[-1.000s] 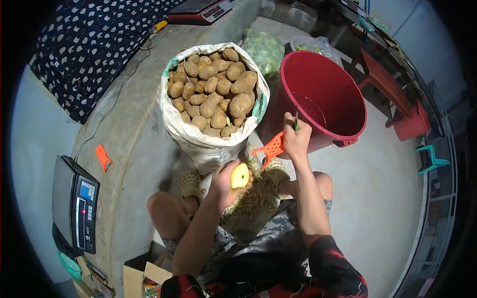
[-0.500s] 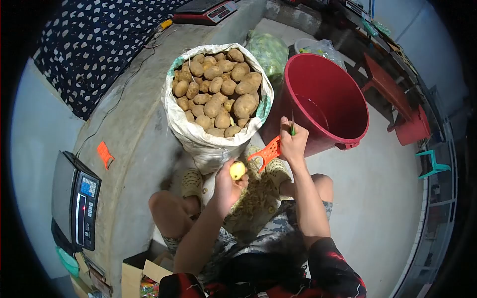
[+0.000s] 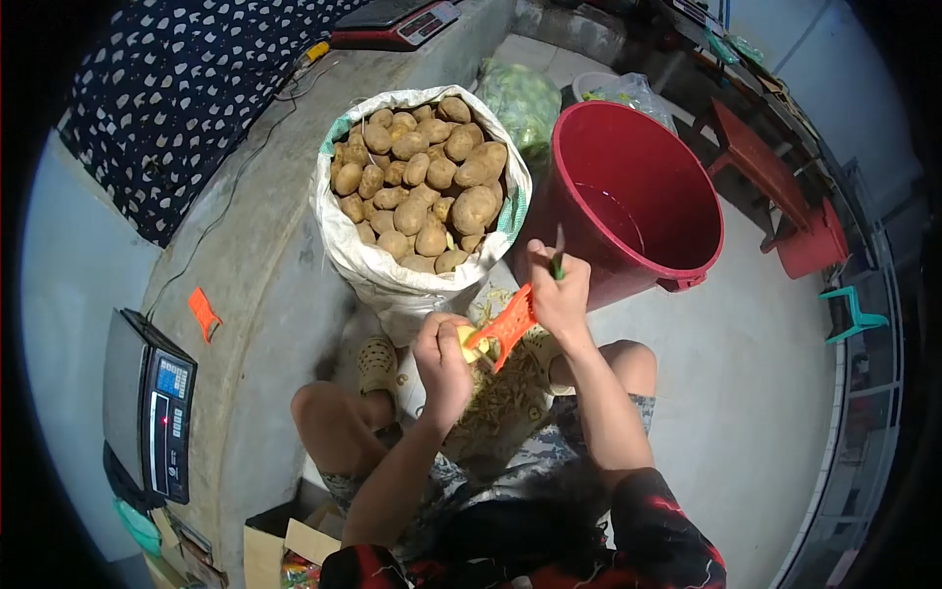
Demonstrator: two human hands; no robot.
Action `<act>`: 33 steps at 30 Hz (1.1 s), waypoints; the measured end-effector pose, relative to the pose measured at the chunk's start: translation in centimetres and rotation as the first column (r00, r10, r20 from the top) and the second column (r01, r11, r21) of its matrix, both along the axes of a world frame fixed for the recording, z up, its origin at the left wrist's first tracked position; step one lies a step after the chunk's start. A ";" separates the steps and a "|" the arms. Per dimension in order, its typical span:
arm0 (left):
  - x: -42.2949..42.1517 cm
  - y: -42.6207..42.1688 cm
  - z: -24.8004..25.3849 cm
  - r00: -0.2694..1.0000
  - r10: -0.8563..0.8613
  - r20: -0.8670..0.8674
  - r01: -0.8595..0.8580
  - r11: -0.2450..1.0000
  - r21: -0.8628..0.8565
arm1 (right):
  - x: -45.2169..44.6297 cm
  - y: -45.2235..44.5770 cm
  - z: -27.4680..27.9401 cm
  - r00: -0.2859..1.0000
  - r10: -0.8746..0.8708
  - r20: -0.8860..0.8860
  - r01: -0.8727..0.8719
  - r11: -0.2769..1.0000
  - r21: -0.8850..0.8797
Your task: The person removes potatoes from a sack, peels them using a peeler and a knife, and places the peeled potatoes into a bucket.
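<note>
My left hand [image 3: 444, 368] is closed around a pale yellow peeled potato [image 3: 470, 346], partly hidden by the fingers. An orange peeler [image 3: 512, 322] is gripped in my right hand [image 3: 563, 302], its blade end against the potato. That same hand also holds a small knife [image 3: 558, 257] with a green handle, its blade pointing up and away. Just beyond both hands stands a white sack [image 3: 388, 293] full of brown unpeeled potatoes [image 3: 417, 172]. Below the hands, peelings [image 3: 502, 398] lie scattered on the floor between my feet.
A large red tub [image 3: 638, 187] stands right of the sack. Behind are a bag of green vegetables [image 3: 520, 98] and a red stool [image 3: 760, 162]. On the left ledge lie another orange peeler [image 3: 204, 314] and a scale [image 3: 157, 407]. An open cardboard box [image 3: 265, 555] sits at lower left.
My right hand has moved slightly left and down, bringing the peeler from apart to against the potato. My left hand has turned, so its fingers cover more of the potato.
</note>
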State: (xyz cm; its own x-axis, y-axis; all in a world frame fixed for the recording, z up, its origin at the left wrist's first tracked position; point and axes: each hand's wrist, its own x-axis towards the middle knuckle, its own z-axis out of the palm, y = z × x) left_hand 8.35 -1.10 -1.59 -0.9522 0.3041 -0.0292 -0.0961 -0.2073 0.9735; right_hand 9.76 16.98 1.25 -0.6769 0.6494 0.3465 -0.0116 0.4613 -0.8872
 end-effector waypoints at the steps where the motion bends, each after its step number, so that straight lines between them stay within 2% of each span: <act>1: 0.2 0.1 0.1 0.997 0.021 -0.071 -0.025 0.998 -0.057 | -0.2 0.4 -0.5 1.000 -0.017 0.007 0.016 0.999 0.045; 2: 0.5 0.1 0.4 0.989 0.035 -0.143 -0.051 0.992 -0.113 | -0.4 0.8 -0.9 0.999 -0.035 0.012 0.034 0.995 0.089; 4: 0.6 0.0 1.6 0.992 0.034 -0.120 -0.047 0.993 -0.109 | -0.6 1.6 -0.4 0.993 -0.095 0.075 0.093 0.995 0.032; 6: 0.4 -0.1 1.9 0.951 0.065 -0.303 -0.112 0.984 -0.141 | -0.7 1.4 0.4 0.979 -0.149 0.136 0.153 0.988 -0.020; 7: 0.4 0.0 1.7 0.952 0.064 -0.300 -0.111 0.984 -0.140 | -0.2 0.6 1.0 0.992 -0.058 0.115 0.056 0.998 0.024; 8: 0.4 0.1 1.6 0.917 0.061 -0.394 -0.135 0.977 -0.162 | 0.1 0.1 1.4 0.995 0.036 0.098 -0.043 0.997 0.068; 9: 0.5 0.0 1.4 0.874 0.053 -0.484 -0.161 0.969 -0.185 | 0.0 0.2 1.5 0.987 0.001 0.159 -0.020 0.992 0.121; 10: 0.5 0.0 1.1 0.874 0.052 -0.483 -0.161 0.969 -0.187 | -0.2 0.7 1.1 0.987 0.001 0.160 -0.020 0.993 0.119; 12: 0.4 0.2 0.6 0.965 0.034 -0.260 -0.051 0.997 -0.058 | -0.9 2.1 0.2 0.972 -0.144 0.186 0.139 0.990 0.038; 13: 0.2 0.2 0.7 0.964 0.033 -0.264 -0.050 0.997 -0.057 | -0.8 2.3 0.1 0.977 -0.135 0.165 0.145 0.988 -0.046; 14: 0.1 0.1 0.6 0.999 0.001 -0.053 0.002 0.999 0.046 | -0.7 1.9 -0.4 0.977 -0.135 0.163 0.144 0.989 -0.044; 15: 0.1 0.1 0.5 0.985 -0.056 0.160 0.030 0.987 0.158 | -0.5 0.6 0.0 0.995 -0.067 0.077 0.067 0.998 -0.006; 16: 0.2 0.3 0.4 0.985 -0.056 0.163 0.030 0.987 0.157 | -0.2 -0.4 0.6 1.000 0.006 -0.004 -0.006 0.999 0.036; 17: 0.2 0.5 0.2 0.988 -0.042 0.149 0.020 0.989 0.148 | 0.2 -0.7 1.6 0.997 0.000 0.077 -0.010 0.991 0.131; 18: 0.3 0.5 0.0 0.990 -0.031 0.136 0.012 0.991 0.135 | 0.0 -0.2 0.7 0.997 -0.003 0.081 -0.008 0.992 0.125; 19: 0.5 0.3 0.3 0.990 -0.033 0.137 0.015 0.991 0.133 | -0.5 1.0 -0.4 0.990 -0.083 0.117 0.072 0.992 0.099; 20: 0.4 0.3 0.8 0.979 -0.050 0.199 0.008 0.978 0.207 | -0.9 2.2 -1.2 0.976 -0.159 0.149 0.148 0.985 0.083; 21: 0.2 0.3 1.2 0.963 -0.071 0.260 -0.004 0.961 0.278 | -0.8 2.2 -0.5 0.981 -0.164 0.108 0.165 0.986 0.000; 22: 0.0 0.4 1.1 0.964 -0.070 0.256 -0.005 0.960 0.281 | -0.8 1.6 -0.2 0.981 -0.162 0.104 0.162 0.987 0.003; 24: 0.1 0.4 0.6 0.953 -0.060 0.298 -0.014 0.971 0.238 | -0.2 -0.3 0.3 0.999 -0.022 -0.043 0.020 0.999 -0.035; 25: 0.2 0.4 0.5 0.952 -0.060 0.300 -0.014 0.972 0.237 | 0.1 -0.8 0.7 1.000 -0.011 -0.012 0.012 0.994 0.113; 27: 0.4 0.3 0.5 0.978 -0.048 0.204 0.021 0.990 0.136 | -0.5 0.3 -1.0 0.998 -0.059 0.009 0.059 0.998 0.035; 29: 0.5 0.1 1.3 0.982 -0.022 0.186 0.001 0.994 0.112 | -0.7 1.9 -1.1 0.987 -0.137 0.085 0.140 0.990 -0.032; 30: 0.4 0.0 1.6 0.986 0.004 0.166 -0.019 0.996 0.087 | -0.8 1.5 -0.6 0.987 -0.136 0.081 0.139 0.990 -0.029; 31: 0.2 0.2 1.4 0.987 0.005 0.163 -0.020 0.996 0.091 | -0.8 0.7 -0.2 0.997 -0.076 -0.005 0.076 0.996 -0.044; 32: 0.3 0.2 0.9 0.999 0.049 -0.021 -0.049 0.999 -0.006 | -0.4 0.1 0.1 0.996 -0.018 -0.086 0.013 0.998 -0.057; 33: 0.4 0.3 0.8 0.976 0.072 -0.205 -0.094 0.991 -0.098 | 0.1 -0.4 0.8 1.000 0.022 0.012 -0.022 0.999 0.032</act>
